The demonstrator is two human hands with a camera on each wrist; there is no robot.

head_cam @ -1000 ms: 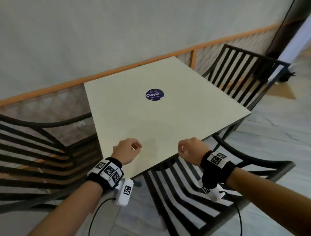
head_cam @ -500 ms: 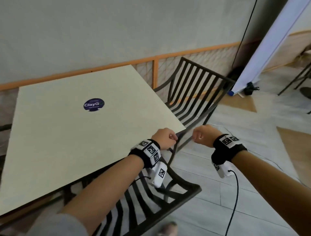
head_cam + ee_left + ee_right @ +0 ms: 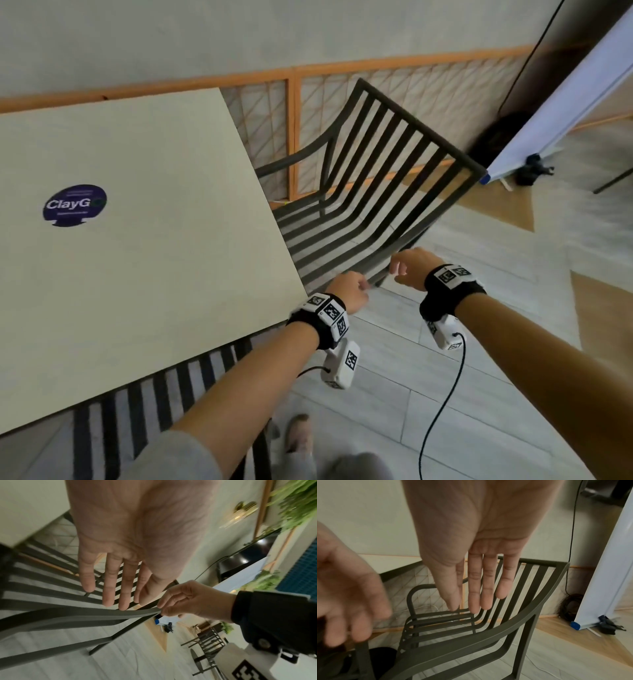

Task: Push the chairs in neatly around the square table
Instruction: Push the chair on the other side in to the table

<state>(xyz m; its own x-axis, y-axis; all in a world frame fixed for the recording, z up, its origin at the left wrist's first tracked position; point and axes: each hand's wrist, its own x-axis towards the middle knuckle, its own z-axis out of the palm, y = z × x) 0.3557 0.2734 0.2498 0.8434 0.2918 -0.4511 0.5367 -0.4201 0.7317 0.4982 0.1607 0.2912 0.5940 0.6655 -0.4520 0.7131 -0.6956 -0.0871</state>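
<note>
While both grips hang released over a chair arm, fingers slack and clasping nothing, the square tabletop (image 3: 137, 274) spreads wide to the left of the left grip (image 3: 349, 296), a smooth, matte, cream slab with crisp straight edges whose near right corner sits just beside that wrist. Ahead of and below both grips stands the dark slatted chair (image 3: 394, 164), its flat bars sweeping in one curve from seat up into backrest and closed by a square top rail; its seat front reaches under the tabletop's right edge, and its back rail runs at a slant to that edge. The wrist views show its near armrest (image 3: 471, 639) as a broad, gently bowed strap with a dull, hard finish, lying directly under the straight fingers of the right grip (image 3: 411, 267) and just beside the left fingertips (image 3: 108, 601); whether any finger touches it cannot be told. Behind the left grip, toward the person, a second chair (image 3: 154, 394) of the same dark slats is tucked beneath the tabletop's near edge. Pale grey floor planks (image 3: 445, 394) with tan wedges lie under the right grip, and a white roll-up banner (image 3: 565, 102) leans well off to its right. Far to the left of the left grip, a round purple sticker (image 3: 74, 205) lies flat on the tabletop.
</note>
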